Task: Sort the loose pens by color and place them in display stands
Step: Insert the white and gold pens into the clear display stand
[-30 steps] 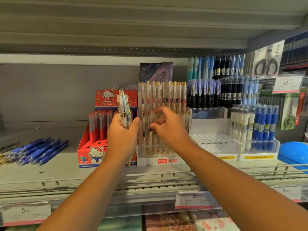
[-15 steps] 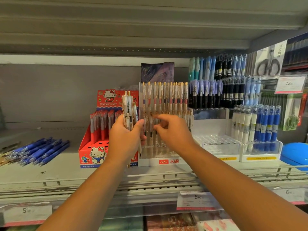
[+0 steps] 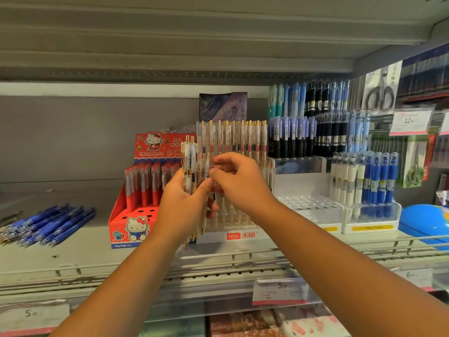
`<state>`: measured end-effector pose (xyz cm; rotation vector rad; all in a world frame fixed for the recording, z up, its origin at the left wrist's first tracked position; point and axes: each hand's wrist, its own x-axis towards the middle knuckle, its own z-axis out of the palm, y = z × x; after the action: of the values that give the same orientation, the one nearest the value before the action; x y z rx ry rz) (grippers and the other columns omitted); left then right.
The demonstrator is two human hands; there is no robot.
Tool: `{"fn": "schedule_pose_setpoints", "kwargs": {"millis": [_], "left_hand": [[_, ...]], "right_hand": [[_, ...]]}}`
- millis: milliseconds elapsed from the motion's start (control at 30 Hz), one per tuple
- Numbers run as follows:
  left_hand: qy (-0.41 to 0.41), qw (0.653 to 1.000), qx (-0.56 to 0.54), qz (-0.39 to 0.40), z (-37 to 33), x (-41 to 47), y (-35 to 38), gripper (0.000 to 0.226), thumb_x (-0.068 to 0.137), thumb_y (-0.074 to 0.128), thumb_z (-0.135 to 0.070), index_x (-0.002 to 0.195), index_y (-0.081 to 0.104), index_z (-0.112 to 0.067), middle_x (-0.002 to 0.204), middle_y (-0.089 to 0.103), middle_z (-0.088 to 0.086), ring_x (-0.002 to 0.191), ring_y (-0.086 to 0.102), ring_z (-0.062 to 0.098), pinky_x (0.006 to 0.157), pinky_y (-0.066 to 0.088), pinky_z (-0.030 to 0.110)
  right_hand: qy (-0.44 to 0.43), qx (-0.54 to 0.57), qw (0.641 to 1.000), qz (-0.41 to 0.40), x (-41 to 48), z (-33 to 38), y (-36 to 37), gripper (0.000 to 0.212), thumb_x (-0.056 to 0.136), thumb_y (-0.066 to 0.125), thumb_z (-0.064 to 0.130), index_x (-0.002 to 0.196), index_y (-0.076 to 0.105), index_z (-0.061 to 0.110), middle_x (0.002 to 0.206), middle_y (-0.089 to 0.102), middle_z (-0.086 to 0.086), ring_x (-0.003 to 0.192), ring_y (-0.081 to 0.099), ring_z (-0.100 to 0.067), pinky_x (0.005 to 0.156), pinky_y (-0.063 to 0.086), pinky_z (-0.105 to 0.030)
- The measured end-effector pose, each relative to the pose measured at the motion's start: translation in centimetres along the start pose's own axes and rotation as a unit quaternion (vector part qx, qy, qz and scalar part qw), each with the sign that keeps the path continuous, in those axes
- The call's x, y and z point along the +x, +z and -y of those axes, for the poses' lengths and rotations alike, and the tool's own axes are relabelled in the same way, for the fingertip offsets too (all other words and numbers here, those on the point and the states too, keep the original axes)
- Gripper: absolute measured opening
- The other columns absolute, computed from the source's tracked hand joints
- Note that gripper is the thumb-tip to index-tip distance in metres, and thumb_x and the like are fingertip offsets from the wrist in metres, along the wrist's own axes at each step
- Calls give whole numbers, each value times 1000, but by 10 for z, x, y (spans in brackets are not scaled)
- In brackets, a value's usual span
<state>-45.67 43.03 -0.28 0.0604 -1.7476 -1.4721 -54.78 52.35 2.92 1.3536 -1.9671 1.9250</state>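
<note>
Centre of frame: left hand (image 3: 181,205) grasps an upright bundle of clear-barrelled pens with gold clips (image 3: 190,161). Right hand (image 3: 240,183), fingers curled, meets the bundle's right edge; whether it grips a pen cannot be told.

Behind the hands: clear acrylic tiered display stand (image 3: 243,235), label "hesu 禾硕", upper rows filled with matching gold-clip pens.

Left of it: red cardboard display carton (image 3: 121,224), printed "HELLO KITTY" above and "Joytop" at the base, holding red pens.

Far left: loose blue pens (image 3: 48,224), lying flat in a heap.

Surface: grey metal shop shelf (image 3: 73,254) with a wire front rail.

Price tags: "5.00" (image 3: 279,290) at lower centre, "12" (image 3: 410,121) at upper right, "6" (image 3: 413,276) at lower right.
</note>
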Motion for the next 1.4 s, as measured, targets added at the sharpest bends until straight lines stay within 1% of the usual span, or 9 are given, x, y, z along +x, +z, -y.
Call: {"fn": "schedule_pose_setpoints", "kwargs": {"millis": [133,200,267,433,600,833,1000,1233,1400], "left_hand": [[0,1000,8,15,1,1,0,24,97,60,-17,120,57,-18,82,74,4,57,68,25,53,60,42],[9,1000,9,21,2,0,0,19,97,60,-19,115,60,-22,82,75,4,58,69,27,53,60,40],[11,1000,7,21,3,0,0,15,97,59,-22,111,61,-22,83,75,5,61,71,29,51,59,38],[3,1000,9,-13,7,4,0,11,99,57,-22,109,60,-18,79,75,3,64,73,30,50,58,37],[17,998,20,-54,9,8,-2,6,99,57,-21,101,61,-18,71,71,4,58,70,24,48,56,33],[26,998,17,-52,8,7,-1,9,98,59,-21,96,63,-29,72,72,3,55,69,25,48,56,31],[30,998,23,-50,10,8,-1,8,99,57,-23,98,62,-29,75,72,3,53,67,24,47,54,30],[26,998,13,-49,14,10,-1,10,98,58,-25,98,61,-35,76,72,4,54,67,27,48,56,34],[33,998,18,-45,14,9,-2,12,97,59,-27,98,59,-39,79,73,4,55,68,28,49,56,35]], "right_hand": [[11,47,998,37,-2,-2,-4,18,91,67,15,109,66,17,94,68,0,83,66,-11,74,59,-28],[8,58,998,36,-3,-4,-5,15,91,67,13,105,66,16,91,68,-1,76,64,-9,64,53,-18],[18,78,997,23,-3,-6,-7,13,91,67,12,104,65,13,92,67,-5,75,63,-10,61,50,-14],[32,92,995,8,-2,-9,-11,11,91,66,11,100,62,16,92,70,-8,83,69,-17,69,57,-24],[19,105,992,-65,3,-7,-17,22,93,65,11,112,56,18,97,63,-4,78,69,-12,58,58,-25],[-45,47,989,-136,9,-16,-22,22,92,66,15,106,54,26,91,60,3,81,65,-13,57,60,-27],[-57,-13,983,-172,14,-25,-21,22,92,66,18,108,53,26,93,61,11,87,64,-10,69,61,-38],[-85,-92,984,-130,12,-31,-14,22,93,65,16,112,56,21,93,60,12,91,63,-10,76,60,-41],[-75,-217,973,-40,10,-36,-9,29,92,66,20,119,58,16,104,64,3,90,60,-9,84,54,-29]]}}
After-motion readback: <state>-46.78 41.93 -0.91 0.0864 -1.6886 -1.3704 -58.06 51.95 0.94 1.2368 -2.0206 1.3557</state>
